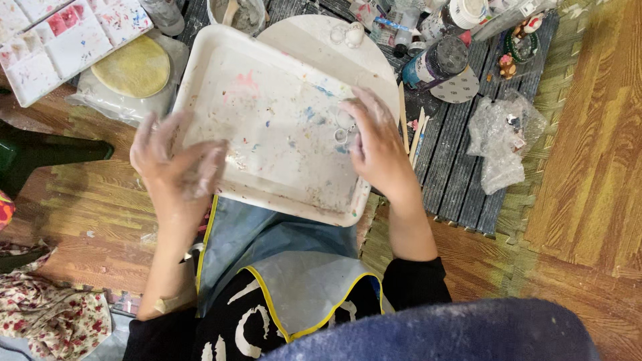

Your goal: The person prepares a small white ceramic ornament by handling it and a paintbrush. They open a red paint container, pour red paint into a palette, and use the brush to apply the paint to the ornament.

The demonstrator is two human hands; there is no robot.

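Both hands gripping a paint-stained white tray over the lap.

The left hand [175, 160] is clamping the white tray [267, 93] at its left edge, fingers curled over the rim and closed on it, blurred so the exact hold is hard to read. The right hand [378, 144] is lying on the tray's right side, fingers bent and closed around small clear ring-shaped pieces [343, 127], pinning them against the tray bed so they are not sliding. The tray is sitting tilted, near edge over the blue apron [267, 247], far edge overlapping a round white board [321, 40]. A paint palette [60, 40] and a yellow disc [130, 67] are lying up left; bottles [435, 60] and a crumpled plastic bag [498, 137] are sitting right on the dark slatted mat [455, 160], within reach.
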